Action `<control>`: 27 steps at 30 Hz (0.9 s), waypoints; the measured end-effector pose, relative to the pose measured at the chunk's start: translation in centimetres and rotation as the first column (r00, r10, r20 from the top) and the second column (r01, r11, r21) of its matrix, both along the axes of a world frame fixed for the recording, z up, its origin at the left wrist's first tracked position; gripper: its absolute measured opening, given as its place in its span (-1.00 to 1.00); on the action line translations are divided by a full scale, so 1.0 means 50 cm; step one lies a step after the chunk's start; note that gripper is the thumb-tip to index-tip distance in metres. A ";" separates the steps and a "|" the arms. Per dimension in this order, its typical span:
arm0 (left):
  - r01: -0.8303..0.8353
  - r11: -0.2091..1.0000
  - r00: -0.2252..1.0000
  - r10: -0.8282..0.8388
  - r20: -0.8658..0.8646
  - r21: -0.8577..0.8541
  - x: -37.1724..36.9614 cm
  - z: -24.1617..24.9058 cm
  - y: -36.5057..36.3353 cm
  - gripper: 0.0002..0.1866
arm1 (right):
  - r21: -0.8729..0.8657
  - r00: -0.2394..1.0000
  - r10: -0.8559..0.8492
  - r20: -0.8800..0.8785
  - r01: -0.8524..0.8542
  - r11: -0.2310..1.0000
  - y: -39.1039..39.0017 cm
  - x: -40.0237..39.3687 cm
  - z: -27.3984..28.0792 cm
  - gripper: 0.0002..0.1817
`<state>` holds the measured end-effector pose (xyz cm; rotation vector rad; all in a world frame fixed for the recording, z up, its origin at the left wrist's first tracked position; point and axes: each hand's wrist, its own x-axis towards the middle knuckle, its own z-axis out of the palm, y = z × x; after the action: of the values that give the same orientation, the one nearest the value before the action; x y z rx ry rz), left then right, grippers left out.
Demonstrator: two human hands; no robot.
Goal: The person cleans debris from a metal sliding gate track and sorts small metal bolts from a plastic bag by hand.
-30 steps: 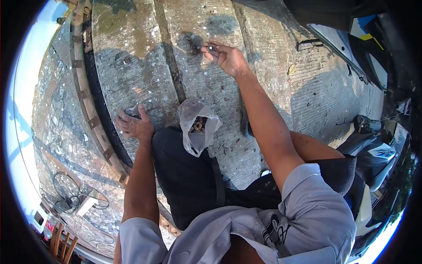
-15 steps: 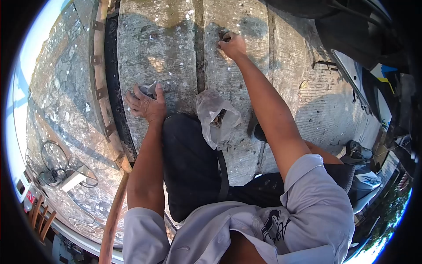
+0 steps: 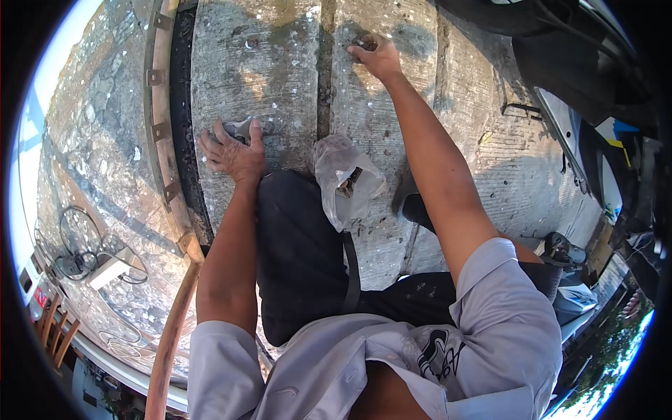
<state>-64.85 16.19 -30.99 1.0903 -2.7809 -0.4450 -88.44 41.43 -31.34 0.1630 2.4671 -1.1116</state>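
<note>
My left hand (image 3: 234, 152) is low over the ribbed concrete floor (image 3: 259, 77), its thumb and fingers bent around a grey piece (image 3: 242, 129) whose kind I cannot make out. Farther forward, my right hand (image 3: 379, 57) reaches down to the floor, thumb and fingers curled together at a small dark patch. Whatever is between those fingertips is too small to name. By my knee sits a clear plastic bag (image 3: 364, 197), its mouth open toward me. Small brownish pieces (image 3: 348, 183) show inside it.
A rusty metal rail (image 3: 161, 105) with tabs runs along a dark gap on the left. Beyond it lie a coiled black cable (image 3: 80, 262) and a white power strip (image 3: 112, 268). A dark vehicle part (image 3: 570, 63) overhangs the upper right. A groove (image 3: 325, 70) divides the concrete.
My right hand has moved slightly forward and right along the floor, and its thumb and fingers look a little farther apart. My left hand keeps its place around the grey piece.
</note>
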 end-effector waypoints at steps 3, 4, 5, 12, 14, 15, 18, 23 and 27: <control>0.006 1.000 1.000 -0.006 0.006 -0.003 0.002 -0.001 -0.002 -0.07 | -0.166 0.995 -0.011 0.094 0.027 0.986 -0.005 -0.002 -0.003 -0.69; 0.008 1.000 1.000 -0.008 0.002 -0.014 0.001 -0.004 -0.003 -0.07 | -0.420 0.965 -0.117 0.235 0.209 0.883 0.002 0.001 -0.001 -0.71; 0.010 1.000 1.000 -0.010 0.000 -0.024 0.000 -0.009 -0.005 -0.07 | -0.605 0.902 -0.174 0.396 0.398 0.690 0.007 0.007 -0.001 -0.74; 0.008 1.000 1.000 -0.008 -0.004 0.002 0.000 0.003 0.000 -0.08 | -0.093 0.896 0.439 0.070 -0.432 0.897 -0.028 0.095 0.035 -0.63; 0.008 1.000 1.000 -0.008 -0.005 -0.002 -0.001 0.003 -0.001 -0.08 | 0.111 0.855 0.517 0.031 -0.517 0.849 -0.051 0.129 0.024 -0.59; 0.006 1.000 1.000 -0.006 0.000 -0.005 0.000 0.002 0.000 -0.08 | 0.209 0.830 0.558 0.023 -0.550 0.809 -0.057 0.139 0.023 -0.57; 0.010 1.000 1.000 -0.010 -0.007 -0.007 0.001 -0.001 -0.001 -0.08 | 0.146 0.805 0.591 0.056 -0.592 0.793 -0.060 0.132 0.008 -0.55; 0.013 0.999 1.000 -0.014 -0.016 -0.032 0.004 -0.011 -0.004 -0.09 | 0.058 0.833 0.552 0.041 -0.554 0.831 -0.065 0.141 0.000 -0.59; 0.017 0.999 1.000 -0.017 -0.016 -0.030 0.006 -0.012 -0.005 -0.10 | -0.472 0.954 0.249 0.167 -0.144 0.869 -0.033 0.158 -0.013 -0.72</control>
<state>-64.55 15.94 -31.61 1.0523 -2.7752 -0.4114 -80.54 39.76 -31.97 -0.1028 1.9135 -1.4548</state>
